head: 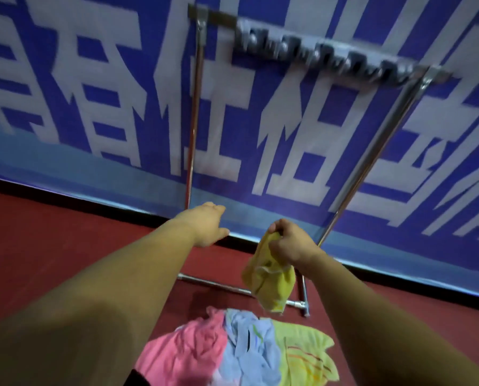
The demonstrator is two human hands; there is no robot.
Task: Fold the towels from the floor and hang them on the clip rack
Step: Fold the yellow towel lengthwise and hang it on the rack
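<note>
The right hand (288,242) grips a crumpled yellow towel (270,282), which hangs in the air; the left hand (209,224) reaches forward, relaxed and holding nothing; a pink towel (182,349), a blue towel (249,341) and a green towel (306,355) lie heaped on the red floor (52,246) below; the clip rack (322,55) stands beyond.

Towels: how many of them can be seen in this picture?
4. A yellow towel hangs from the right hand; a pink towel, a blue towel and a light green towel lie heaped on the floor. More may be hidden underneath.
</note>
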